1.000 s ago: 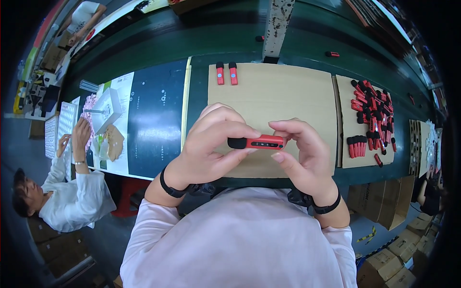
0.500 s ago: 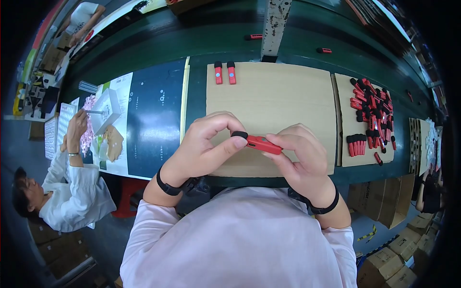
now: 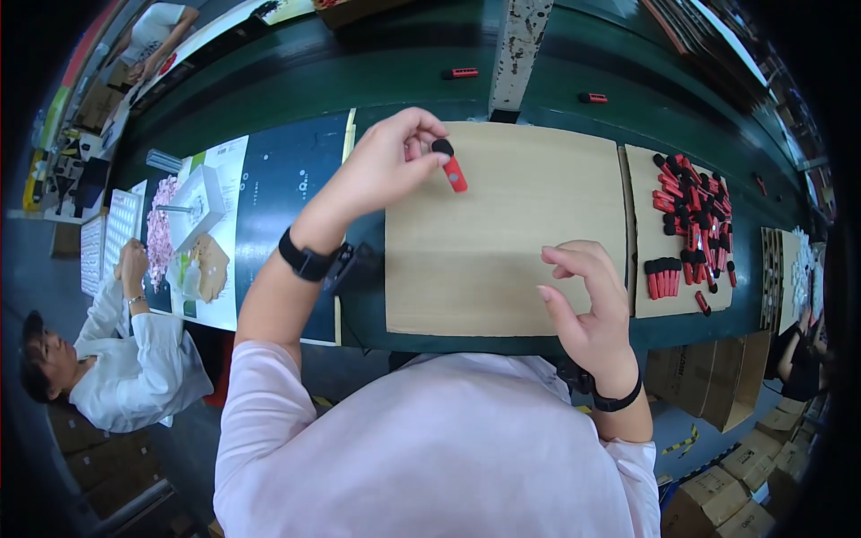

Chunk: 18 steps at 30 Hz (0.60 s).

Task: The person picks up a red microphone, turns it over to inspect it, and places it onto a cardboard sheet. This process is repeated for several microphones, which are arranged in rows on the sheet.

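Red stick [image 3: 456,173] with the black cap — you've got that black end pinched between thumb and fingers of your left hand [image 3: 395,154], up at the upper-left part of the big cardboard sheet [image 3: 502,233]. Your right hand [image 3: 588,316] hangs over the sheet's lower right, thumb and fingers spread — near a pile of similar sticks [image 3: 695,220] on a second cardboard piece [image 3: 642,206].
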Available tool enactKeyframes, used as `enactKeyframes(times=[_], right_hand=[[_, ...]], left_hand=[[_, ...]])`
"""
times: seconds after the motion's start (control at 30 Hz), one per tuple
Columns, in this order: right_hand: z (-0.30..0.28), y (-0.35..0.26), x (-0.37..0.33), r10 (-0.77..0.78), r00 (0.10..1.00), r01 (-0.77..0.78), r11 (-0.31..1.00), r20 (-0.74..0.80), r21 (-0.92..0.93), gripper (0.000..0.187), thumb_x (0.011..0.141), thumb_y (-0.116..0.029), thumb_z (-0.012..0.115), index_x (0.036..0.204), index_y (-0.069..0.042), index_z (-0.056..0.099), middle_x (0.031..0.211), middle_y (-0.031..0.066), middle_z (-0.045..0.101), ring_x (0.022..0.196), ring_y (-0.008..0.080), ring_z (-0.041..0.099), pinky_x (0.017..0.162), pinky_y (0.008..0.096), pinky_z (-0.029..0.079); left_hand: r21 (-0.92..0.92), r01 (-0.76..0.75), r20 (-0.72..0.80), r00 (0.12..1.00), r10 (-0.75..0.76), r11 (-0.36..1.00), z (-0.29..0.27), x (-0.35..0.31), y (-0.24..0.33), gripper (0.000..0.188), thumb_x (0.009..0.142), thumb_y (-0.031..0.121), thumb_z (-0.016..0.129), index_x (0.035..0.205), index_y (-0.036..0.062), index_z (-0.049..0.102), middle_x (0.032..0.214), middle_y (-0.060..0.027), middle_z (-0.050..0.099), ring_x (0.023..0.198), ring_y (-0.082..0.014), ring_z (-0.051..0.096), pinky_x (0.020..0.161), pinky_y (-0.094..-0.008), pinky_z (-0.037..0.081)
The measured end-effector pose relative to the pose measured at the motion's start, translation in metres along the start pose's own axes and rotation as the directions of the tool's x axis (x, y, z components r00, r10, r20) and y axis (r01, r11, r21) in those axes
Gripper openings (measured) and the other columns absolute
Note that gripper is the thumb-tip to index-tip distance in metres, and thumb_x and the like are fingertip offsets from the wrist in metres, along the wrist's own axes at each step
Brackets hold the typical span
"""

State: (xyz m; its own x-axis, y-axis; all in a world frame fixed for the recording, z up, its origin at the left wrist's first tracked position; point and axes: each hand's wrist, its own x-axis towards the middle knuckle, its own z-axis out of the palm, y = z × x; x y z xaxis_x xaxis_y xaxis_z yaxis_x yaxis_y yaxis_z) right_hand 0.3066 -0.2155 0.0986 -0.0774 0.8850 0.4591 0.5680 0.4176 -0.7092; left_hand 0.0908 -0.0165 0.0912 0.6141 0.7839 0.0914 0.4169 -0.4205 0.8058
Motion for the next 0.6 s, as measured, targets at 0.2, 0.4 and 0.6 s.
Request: enactKeyframes(times=[0.2, 0.4, 0.6], right_hand=[[-0.005, 0.004, -0.017, 0.093, 0.995, -0.093, 0.996, -0.036, 0.015, 0.032, 0.078, 0.005, 0.065, 0.109, 0.001, 0.060, 0.098, 0.0121, 0.059, 0.079, 0.0187, 0.055, 0.072, 0.0281, 0.046], [-0.012, 0.009, -0.033, 0.186, 0.979, -0.186, 0.983, -0.079, 0.001, 0.029, 0.079, 0.006, 0.062, 0.107, 0.002, 0.060, 0.098, 0.0114, 0.059, 0.079, 0.0170, 0.055, 0.073, 0.0274, 0.045], [-0.013, 0.013, -0.040, 0.235, 0.968, -0.235, 0.972, -0.084, 0.004, 0.026, 0.080, 0.006, 0.061, 0.106, 0.002, 0.060, 0.098, 0.0112, 0.058, 0.079, 0.0164, 0.055, 0.073, 0.0272, 0.045]], left_hand=[[-0.008, 0.092, 0.087, 0.992, -0.091, 0.996, 0.008, 0.045, -0.017, 0.023, 0.085, 0.003, 0.063, 0.107, -0.0016, 0.063, 0.082, -0.0043, 0.063, 0.065, -0.0073, 0.059, 0.061, -0.0227, 0.048], [0.226, 0.001, 0.093, 0.995, -0.023, 0.974, 0.016, 0.069, -0.036, 0.021, 0.086, 0.010, 0.065, 0.106, 0.0020, 0.066, 0.088, -0.0075, 0.064, 0.077, -0.0168, 0.064, 0.071, -0.0290, 0.052], [0.448, -0.137, 0.014, 0.989, 0.146, 0.884, 0.021, 0.076, -0.057, 0.019, 0.084, 0.019, 0.068, 0.101, 0.0096, 0.072, 0.106, -0.0095, 0.063, 0.107, -0.0265, 0.055, 0.094, -0.0376, 0.044]])
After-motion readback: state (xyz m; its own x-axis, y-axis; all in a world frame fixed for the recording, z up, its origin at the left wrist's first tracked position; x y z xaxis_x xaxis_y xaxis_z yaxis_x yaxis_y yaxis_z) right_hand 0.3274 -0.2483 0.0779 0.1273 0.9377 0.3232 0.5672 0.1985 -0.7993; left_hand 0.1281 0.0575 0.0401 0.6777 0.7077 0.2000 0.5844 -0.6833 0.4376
